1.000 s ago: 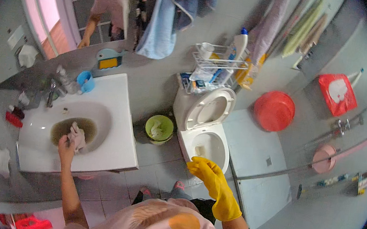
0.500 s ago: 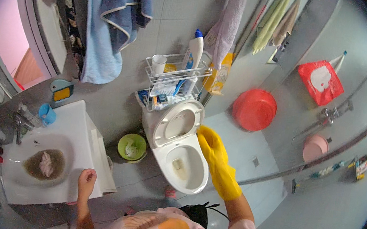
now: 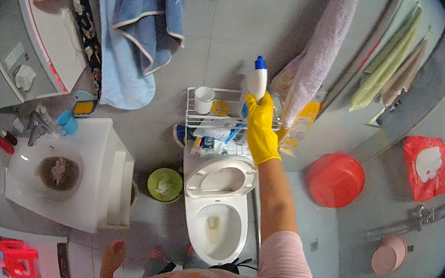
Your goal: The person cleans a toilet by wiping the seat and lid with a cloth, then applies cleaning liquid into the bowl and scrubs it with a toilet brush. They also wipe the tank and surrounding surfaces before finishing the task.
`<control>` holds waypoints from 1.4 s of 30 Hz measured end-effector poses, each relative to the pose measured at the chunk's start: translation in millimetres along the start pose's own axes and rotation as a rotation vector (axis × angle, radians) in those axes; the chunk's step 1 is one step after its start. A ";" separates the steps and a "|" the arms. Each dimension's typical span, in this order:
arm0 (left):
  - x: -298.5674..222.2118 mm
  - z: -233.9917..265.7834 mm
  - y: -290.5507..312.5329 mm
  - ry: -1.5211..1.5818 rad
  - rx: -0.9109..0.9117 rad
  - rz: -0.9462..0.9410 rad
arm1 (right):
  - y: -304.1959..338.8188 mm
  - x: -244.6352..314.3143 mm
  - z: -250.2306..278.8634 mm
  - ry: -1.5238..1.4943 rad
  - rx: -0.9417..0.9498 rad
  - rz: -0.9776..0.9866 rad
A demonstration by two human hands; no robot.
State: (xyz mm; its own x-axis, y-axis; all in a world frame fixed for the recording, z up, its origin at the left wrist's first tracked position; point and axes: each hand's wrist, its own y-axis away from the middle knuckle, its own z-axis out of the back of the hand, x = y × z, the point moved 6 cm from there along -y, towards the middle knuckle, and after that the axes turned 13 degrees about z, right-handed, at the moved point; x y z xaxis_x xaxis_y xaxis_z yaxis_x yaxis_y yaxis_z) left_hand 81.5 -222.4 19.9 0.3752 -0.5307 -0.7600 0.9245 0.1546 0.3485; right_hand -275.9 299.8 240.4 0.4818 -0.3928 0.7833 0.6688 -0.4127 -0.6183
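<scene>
In a yellow rubber glove, my right hand [image 3: 262, 124] reaches up to the wire rack above the toilet. Its fingers are wrapped round a white bottle with a blue cap [image 3: 259, 79], whose lower part is hidden by the glove and rack. The bottle stands nearly upright. My bare left hand [image 3: 114, 253] hangs low beside the washbasin, fingers curled in with nothing seen in them. Below the rack, the toilet [image 3: 189, 219] has its lid and seat raised. Its bowl holds some yellowish water.
The white wire rack [image 3: 189, 101] also carries a white cup [image 3: 203, 100] and packets. A green bin [image 3: 158, 193] stands between toilet and washbasin [image 3: 91, 178], which holds murky water and a cloth. Towels [image 3: 141, 32] hang above; a red basin [image 3: 335, 179] leans in the shower area.
My gloved right hand has risen from beside the toilet to the rack and taken hold of the bottle. My left hand is lower in view. The whole view has shifted.
</scene>
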 end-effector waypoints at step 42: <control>-202.4 -130.7 140.0 0.806 0.322 -0.011 | 457.6 204.8 138.2 -0.581 0.966 -0.833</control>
State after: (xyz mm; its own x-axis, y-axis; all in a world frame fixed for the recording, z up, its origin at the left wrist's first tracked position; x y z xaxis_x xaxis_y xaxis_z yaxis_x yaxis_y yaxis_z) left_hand 143.8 15.5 150.8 0.4127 0.2400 -0.8787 0.9098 -0.1550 0.3849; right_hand 207.0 144.1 126.7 -0.2406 0.1742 0.9549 0.8764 0.4617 0.1366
